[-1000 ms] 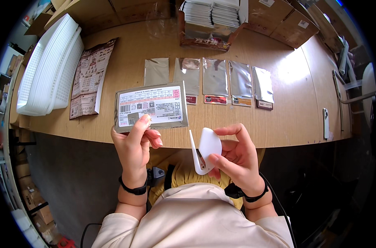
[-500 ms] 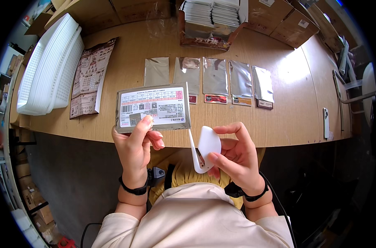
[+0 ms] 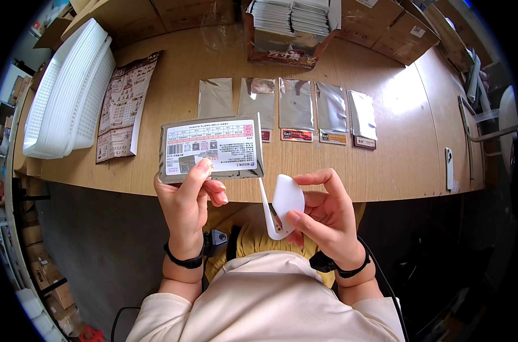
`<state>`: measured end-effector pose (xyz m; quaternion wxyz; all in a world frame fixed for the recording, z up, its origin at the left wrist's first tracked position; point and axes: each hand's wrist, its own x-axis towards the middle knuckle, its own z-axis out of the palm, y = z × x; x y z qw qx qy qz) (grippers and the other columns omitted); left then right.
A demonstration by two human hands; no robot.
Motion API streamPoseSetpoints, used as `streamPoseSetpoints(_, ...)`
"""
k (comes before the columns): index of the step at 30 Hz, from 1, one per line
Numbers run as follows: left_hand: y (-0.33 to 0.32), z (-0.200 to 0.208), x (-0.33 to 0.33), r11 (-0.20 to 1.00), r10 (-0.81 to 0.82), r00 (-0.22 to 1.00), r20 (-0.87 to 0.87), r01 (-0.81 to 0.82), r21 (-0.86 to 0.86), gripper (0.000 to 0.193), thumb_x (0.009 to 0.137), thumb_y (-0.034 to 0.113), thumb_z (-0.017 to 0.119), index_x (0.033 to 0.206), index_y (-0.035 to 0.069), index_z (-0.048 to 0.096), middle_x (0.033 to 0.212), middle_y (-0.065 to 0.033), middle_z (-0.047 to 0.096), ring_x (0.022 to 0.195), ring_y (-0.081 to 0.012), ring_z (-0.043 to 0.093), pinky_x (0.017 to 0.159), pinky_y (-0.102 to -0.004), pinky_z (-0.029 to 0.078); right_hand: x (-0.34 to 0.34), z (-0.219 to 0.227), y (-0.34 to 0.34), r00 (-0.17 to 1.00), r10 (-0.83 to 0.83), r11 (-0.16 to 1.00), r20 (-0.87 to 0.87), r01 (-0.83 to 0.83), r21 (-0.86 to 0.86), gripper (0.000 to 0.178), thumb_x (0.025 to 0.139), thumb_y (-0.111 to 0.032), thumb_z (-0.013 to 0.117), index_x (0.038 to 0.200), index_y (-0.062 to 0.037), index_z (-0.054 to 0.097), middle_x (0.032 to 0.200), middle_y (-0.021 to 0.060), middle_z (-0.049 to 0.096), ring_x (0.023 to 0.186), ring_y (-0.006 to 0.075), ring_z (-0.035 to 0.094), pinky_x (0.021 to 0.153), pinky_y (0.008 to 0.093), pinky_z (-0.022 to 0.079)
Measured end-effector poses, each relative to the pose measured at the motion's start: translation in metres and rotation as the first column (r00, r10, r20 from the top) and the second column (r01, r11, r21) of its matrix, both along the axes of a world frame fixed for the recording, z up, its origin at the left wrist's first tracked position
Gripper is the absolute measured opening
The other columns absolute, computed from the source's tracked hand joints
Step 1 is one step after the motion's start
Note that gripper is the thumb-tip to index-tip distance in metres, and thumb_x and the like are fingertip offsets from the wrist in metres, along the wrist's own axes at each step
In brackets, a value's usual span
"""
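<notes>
My left hand point(image 3: 183, 206) grips a flat silver foil packet point(image 3: 210, 147) with a printed white label, thumb on its front and the other fingers behind. The packet is held up over the table's near edge. Between the thumb and fingers of my right hand point(image 3: 330, 219) is a white plastic letter opener point(image 3: 289, 196), its small metal blade showing in the notch. The opener's long thin prong runs up along the packet's right edge; whether it has gone inside the foil I cannot tell.
Several foil packets point(image 3: 296, 105) lie in a row on the wooden table point(image 3: 213, 62). Behind them stands an open box point(image 3: 287, 54) full of packets. Stacked white baskets point(image 3: 65, 97) and a printed brown bag point(image 3: 125, 108) are at left, a phone point(image 3: 449, 169) at right, cartons point(image 3: 401, 34) behind.
</notes>
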<state>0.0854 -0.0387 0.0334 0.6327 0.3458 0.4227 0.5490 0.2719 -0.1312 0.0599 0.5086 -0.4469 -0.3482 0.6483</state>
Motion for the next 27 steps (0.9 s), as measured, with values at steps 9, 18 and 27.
streamPoseSetpoints(9, -0.0007, 0.0002, 0.0030, 1.000, 0.027, 0.999, -0.026, -0.027, -0.003, 0.008, 0.080, 0.006, 0.061, 0.082, -0.002, 0.061, 0.055, -0.0062, 0.058, 0.035, -0.0114, 0.050, 0.033, -0.0221, 0.042, 0.0014, -0.0010, 0.0001, 1.000, 0.000, 1.000, 0.012, 0.000, 0.009, 0.034, 0.090, 0.000, 0.055, 0.116, -0.0015, 0.033, 0.092, 0.0150, 0.064, 0.072, 0.0095, 0.062, 0.056, 0.0199, 0.051)
streamPoseSetpoints(18, 0.0006, 0.0008, 0.0006, 1.000, 0.001, 1.000, -0.016, -0.001, -0.010, 0.010, 0.081, 0.004, 0.061, 0.079, -0.005, 0.060, 0.053, -0.0115, 0.059, 0.037, -0.0164, 0.053, 0.035, -0.0255, 0.044, 0.0013, -0.0006, -0.0007, 1.000, -0.014, 1.000, 0.008, 0.014, -0.003, 0.034, 0.090, 0.000, 0.054, 0.117, -0.0017, 0.033, 0.091, 0.0140, 0.064, 0.069, 0.0082, 0.060, 0.056, 0.0191, 0.050)
streamPoseSetpoints(27, -0.0002, 0.0008, 0.0040, 1.000, -0.002, 0.999, -0.032, 0.002, 0.004, 0.007, 0.080, 0.006, 0.061, 0.082, -0.002, 0.061, 0.056, -0.0053, 0.058, 0.037, -0.0110, 0.051, 0.033, -0.0224, 0.042, 0.0034, -0.0025, -0.0023, 0.999, -0.022, 1.000, 0.027, 0.022, -0.001, 0.034, 0.090, 0.000, 0.054, 0.117, -0.0017, 0.033, 0.091, 0.0134, 0.064, 0.070, 0.0085, 0.061, 0.055, 0.0189, 0.050)
